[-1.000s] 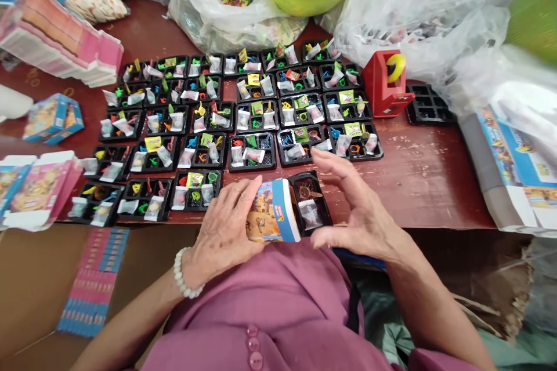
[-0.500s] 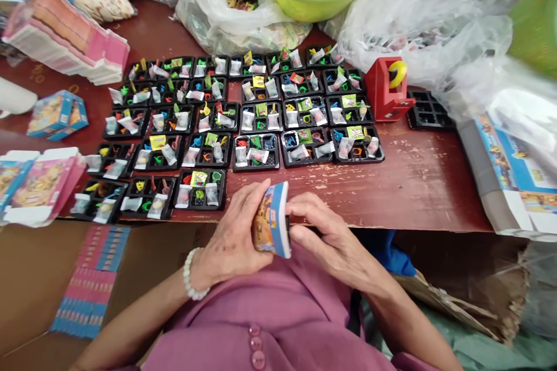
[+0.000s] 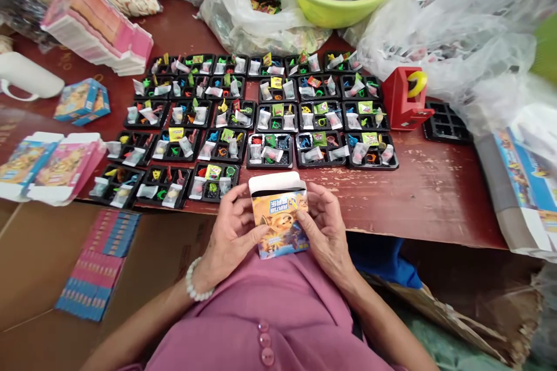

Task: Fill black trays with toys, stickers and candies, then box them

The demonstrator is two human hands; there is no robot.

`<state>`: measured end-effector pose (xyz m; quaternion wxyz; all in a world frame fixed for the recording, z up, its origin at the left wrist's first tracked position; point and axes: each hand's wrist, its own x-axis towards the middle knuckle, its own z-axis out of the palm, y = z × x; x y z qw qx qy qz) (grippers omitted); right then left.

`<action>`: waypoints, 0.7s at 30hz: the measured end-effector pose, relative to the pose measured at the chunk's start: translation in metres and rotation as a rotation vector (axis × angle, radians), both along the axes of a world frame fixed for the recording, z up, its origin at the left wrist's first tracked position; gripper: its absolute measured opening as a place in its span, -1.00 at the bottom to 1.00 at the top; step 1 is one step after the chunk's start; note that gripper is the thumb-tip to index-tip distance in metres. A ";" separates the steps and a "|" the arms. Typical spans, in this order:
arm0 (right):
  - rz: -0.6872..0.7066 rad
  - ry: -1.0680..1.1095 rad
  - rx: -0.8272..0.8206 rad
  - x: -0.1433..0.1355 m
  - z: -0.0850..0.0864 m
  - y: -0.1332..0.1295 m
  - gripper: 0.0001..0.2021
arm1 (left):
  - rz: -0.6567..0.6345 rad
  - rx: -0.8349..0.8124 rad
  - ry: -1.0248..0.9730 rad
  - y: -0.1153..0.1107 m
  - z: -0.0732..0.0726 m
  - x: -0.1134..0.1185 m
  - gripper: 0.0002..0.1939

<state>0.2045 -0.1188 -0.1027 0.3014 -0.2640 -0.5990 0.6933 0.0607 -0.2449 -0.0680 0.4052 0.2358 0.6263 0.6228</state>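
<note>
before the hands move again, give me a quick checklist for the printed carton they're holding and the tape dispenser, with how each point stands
1. Left hand grip on the printed carton: ok, thumb on its front.
2. Right hand grip: ok, thumb on the front too.
3. White top flap closed: not ok, standing open.
4. Contents complete: cannot tell, only a black edge shows at the opening.
5. Yellow tape roll in the red tape dispenser: ok.

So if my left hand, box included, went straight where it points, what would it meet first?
Likely the filled black tray just beyond the box; depth is unclear, so your left hand might pass above.
</note>
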 end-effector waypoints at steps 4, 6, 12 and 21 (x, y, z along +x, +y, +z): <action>0.085 -0.049 0.094 0.007 0.000 0.006 -0.56 | -0.047 -0.027 0.243 -0.019 -0.007 -0.002 -0.35; 0.110 -0.049 0.146 0.013 0.003 0.013 -0.56 | -0.121 -0.024 0.338 -0.021 -0.008 -0.005 -0.48; 0.081 0.000 0.338 0.019 0.020 0.037 -0.91 | -0.093 0.170 0.718 -0.003 0.007 -0.011 -0.87; 0.113 0.021 0.382 0.024 0.024 0.050 -0.95 | -0.018 0.241 0.652 0.012 0.000 -0.005 -0.66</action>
